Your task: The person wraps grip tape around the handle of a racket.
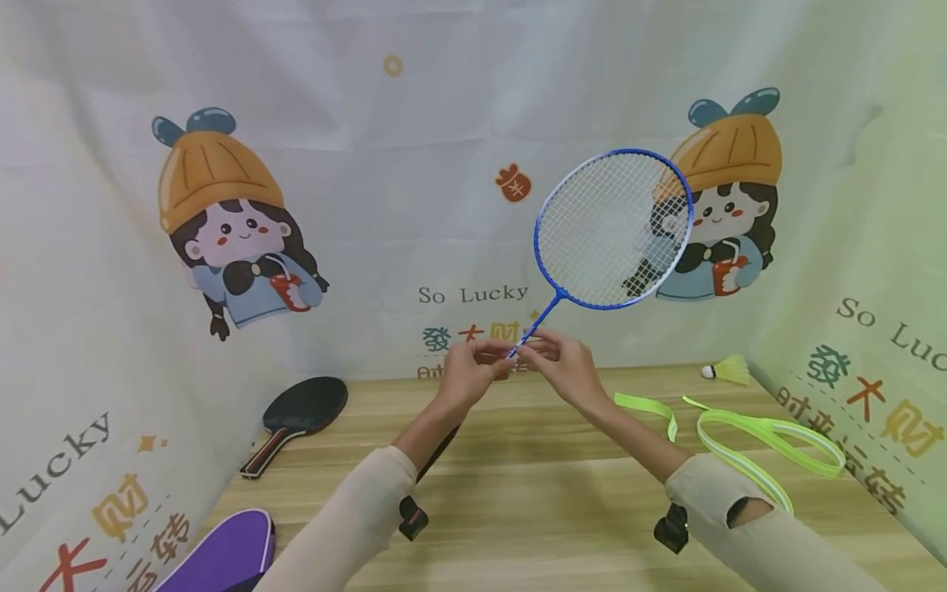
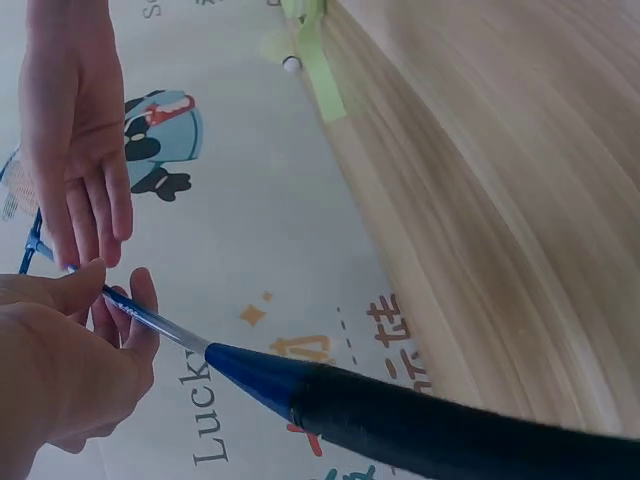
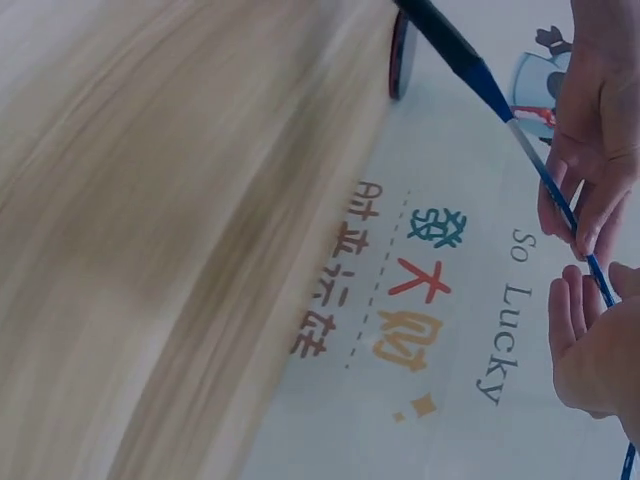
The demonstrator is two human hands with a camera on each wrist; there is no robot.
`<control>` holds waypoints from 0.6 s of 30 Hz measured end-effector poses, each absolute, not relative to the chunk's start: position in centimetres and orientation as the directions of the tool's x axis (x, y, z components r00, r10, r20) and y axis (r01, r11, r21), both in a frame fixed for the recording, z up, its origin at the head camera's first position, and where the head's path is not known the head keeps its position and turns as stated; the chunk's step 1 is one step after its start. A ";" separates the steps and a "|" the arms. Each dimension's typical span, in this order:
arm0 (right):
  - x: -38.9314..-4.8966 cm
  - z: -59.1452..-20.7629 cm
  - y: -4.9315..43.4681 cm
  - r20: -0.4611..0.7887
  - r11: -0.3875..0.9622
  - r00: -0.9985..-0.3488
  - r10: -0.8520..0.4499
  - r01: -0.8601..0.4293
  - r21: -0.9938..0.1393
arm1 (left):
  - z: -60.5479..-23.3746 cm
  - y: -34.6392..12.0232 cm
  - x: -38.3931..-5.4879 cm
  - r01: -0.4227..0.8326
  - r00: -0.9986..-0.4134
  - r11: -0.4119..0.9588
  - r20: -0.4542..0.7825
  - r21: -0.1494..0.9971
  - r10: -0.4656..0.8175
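A badminton racket (image 1: 560, 294) with a blue-and-white frame is raised above the table, its head tilted up to the right. My left hand (image 1: 468, 374) pinches the slim shaft between thumb and fingers. Just above it, my right hand (image 1: 564, 366) holds the same shaft lightly at the fingertips, its fingers fairly straight in the left wrist view. The dark handle (image 2: 400, 415) slants down past my left hand, and in the head view my left forearm hides most of it.
A black table tennis bat (image 1: 307, 404) lies at the table's left, with a purple case (image 1: 229, 555) nearer me. Yellow-green straps (image 1: 769, 436) and a shuttlecock (image 1: 728, 370) lie on the right. Printed cloth walls (image 1: 414, 205) enclose the wooden table (image 1: 562, 510).
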State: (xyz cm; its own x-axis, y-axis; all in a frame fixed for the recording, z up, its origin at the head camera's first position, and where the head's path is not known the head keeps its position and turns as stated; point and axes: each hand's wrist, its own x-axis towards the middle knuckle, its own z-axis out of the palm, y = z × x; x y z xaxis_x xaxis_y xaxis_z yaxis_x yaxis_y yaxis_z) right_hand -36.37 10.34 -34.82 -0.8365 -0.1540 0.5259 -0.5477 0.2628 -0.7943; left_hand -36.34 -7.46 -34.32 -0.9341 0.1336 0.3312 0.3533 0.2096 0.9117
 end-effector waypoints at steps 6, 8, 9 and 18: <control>-36.8 -33.3 10.1 0.531 0.203 -0.839 -0.118 -0.544 -0.814 | -33.4 -6.8 -36.4 0.390 -0.921 0.196 0.380 0.900 0.090; -36.8 -32.8 10.0 0.525 0.200 -0.841 -0.128 -0.541 -0.817 | -33.1 -6.9 -36.4 0.390 -0.921 0.197 0.379 0.899 0.093; -36.9 -32.6 10.0 0.524 0.197 -0.841 -0.134 -0.541 -0.818 | -32.9 -7.1 -36.3 0.389 -0.921 0.196 0.377 0.900 0.097; -37.7 -30.2 9.8 0.516 0.215 -0.838 -0.179 -0.545 -0.810 | -33.5 -9.5 -36.0 0.417 -0.898 0.244 0.354 0.875 0.262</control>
State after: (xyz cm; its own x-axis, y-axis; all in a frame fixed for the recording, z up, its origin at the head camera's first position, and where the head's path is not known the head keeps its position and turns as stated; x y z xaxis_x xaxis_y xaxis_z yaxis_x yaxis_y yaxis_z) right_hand -37.65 9.80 -30.17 -0.8378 -0.1795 0.5157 -0.5449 0.2152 -0.8104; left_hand -36.02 -9.54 -33.46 -0.8976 0.2622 0.3543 0.4170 0.2444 0.8755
